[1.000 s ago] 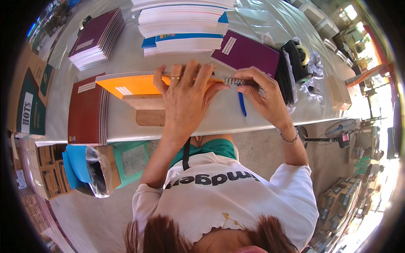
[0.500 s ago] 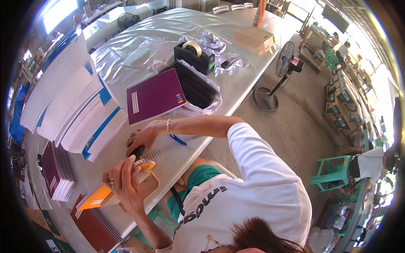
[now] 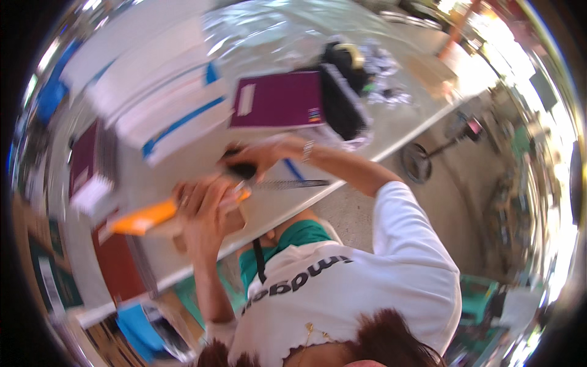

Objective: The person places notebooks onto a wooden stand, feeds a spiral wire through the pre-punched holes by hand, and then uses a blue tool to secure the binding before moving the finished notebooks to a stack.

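My left hand [image 3: 205,205] grips an orange-covered notebook [image 3: 143,218] tilted up on edge at the table's near side. Beside it, my right hand [image 3: 269,156] is closed around a dark rounded tool [image 3: 240,166]; motion blur hides its exact kind. The tool is just past the notebook's upper right end. A dark wire binding coil [image 3: 306,183] lies on the table below my right wrist. A slim blue tool [image 3: 293,170] rests beside the coil.
Tall stacks of white paper [image 3: 153,92] stand at left. A purple notebook [image 3: 278,101] lies beyond my hands, next to a bundle of black coils [image 3: 342,101] and a tape dispenser [image 3: 342,61]. Purple notebooks [image 3: 92,162] and a red-brown notebook [image 3: 122,263] lie left. A floor fan [image 3: 419,160] stands right.
The whole view has shifted and blurred. My right hand with the dark tool has drawn slightly away from the orange notebook's end. My left hand still holds the notebook.
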Action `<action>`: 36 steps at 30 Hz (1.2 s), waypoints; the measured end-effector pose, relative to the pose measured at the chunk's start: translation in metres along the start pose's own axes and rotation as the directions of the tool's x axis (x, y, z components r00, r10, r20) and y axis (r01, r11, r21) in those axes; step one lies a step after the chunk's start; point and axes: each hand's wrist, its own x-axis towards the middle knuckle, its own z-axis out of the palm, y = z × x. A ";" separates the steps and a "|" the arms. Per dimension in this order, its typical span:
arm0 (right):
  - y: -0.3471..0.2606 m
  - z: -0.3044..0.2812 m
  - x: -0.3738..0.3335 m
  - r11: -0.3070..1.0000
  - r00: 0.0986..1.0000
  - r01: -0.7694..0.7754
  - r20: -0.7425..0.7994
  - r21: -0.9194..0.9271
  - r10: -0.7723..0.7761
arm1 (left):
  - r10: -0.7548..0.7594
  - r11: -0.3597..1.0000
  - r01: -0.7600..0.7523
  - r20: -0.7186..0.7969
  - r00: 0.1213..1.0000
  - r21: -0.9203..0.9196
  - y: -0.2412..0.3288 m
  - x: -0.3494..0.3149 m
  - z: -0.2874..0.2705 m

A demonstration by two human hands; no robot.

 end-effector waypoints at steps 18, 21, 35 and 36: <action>-0.109 -0.100 -0.023 0.649 0.963 0.043 -0.205 0.759 0.176 | -0.330 0.883 0.441 -0.454 0.827 0.162 0.016 0.003 0.014; -0.115 -0.121 -0.014 0.593 0.986 0.170 -0.136 0.787 -0.102 | -0.380 0.869 0.482 -0.472 0.795 0.113 0.013 -0.005 0.019; -0.129 -0.124 0.005 0.890 0.985 -0.153 -0.009 0.430 0.174 | -0.466 0.885 0.436 -0.326 0.823 -0.165 -0.003 -0.001 0.012; -0.128 -0.124 0.007 0.844 0.975 -0.194 0.002 0.500 0.223 | -0.439 0.897 0.431 -0.311 0.843 -0.097 0.001 -0.002 0.008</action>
